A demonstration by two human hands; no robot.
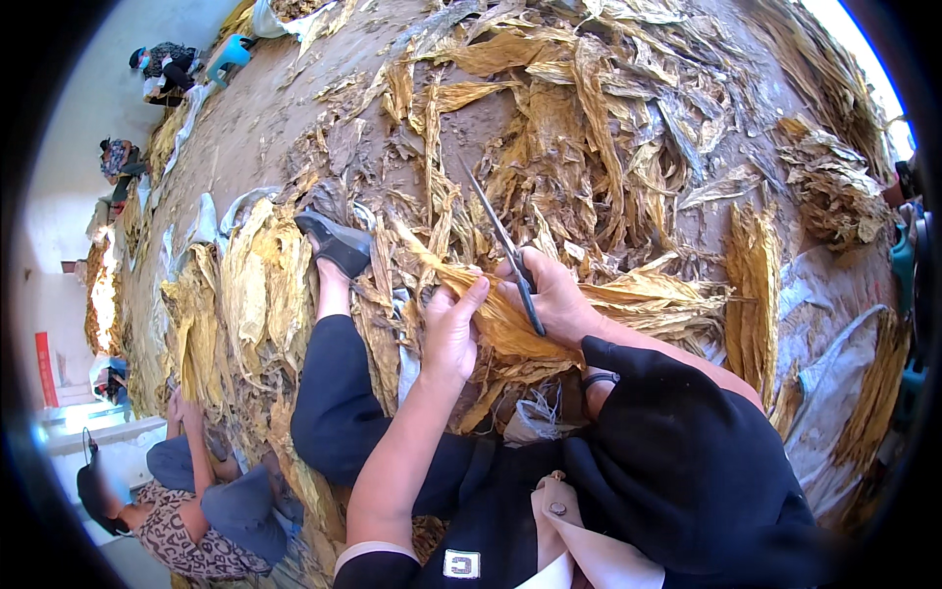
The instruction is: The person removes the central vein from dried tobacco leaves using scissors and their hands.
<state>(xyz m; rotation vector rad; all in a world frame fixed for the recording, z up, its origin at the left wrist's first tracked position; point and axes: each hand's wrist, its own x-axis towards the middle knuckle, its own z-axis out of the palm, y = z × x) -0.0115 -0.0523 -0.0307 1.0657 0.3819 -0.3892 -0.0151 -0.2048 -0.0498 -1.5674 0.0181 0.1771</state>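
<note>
My left hand [453, 329] is closed, its thumb and fingers pinching a long golden-brown dried leaf [512, 329], which looks like tobacco. Held in my right hand [557, 299] is a pair of dark-handled scissors [497, 228], blades pointing up and away to the left. The leaf spreads beneath both hands between my knees, and its narrow end sticks out past my left fingers. Whether the right fingers also grip the leaf is hidden. Just beyond the hands lies a loose heap of dried leaves [554, 137].
A bundle of leaves [753, 294] lies to my right beside pale plastic sheeting [829, 363]. More leaf bundles [265, 275] lie left of my shoe [339, 245]. A co-worker [206, 510] sits at lower left; others sit farther back near a blue stool [231, 59].
</note>
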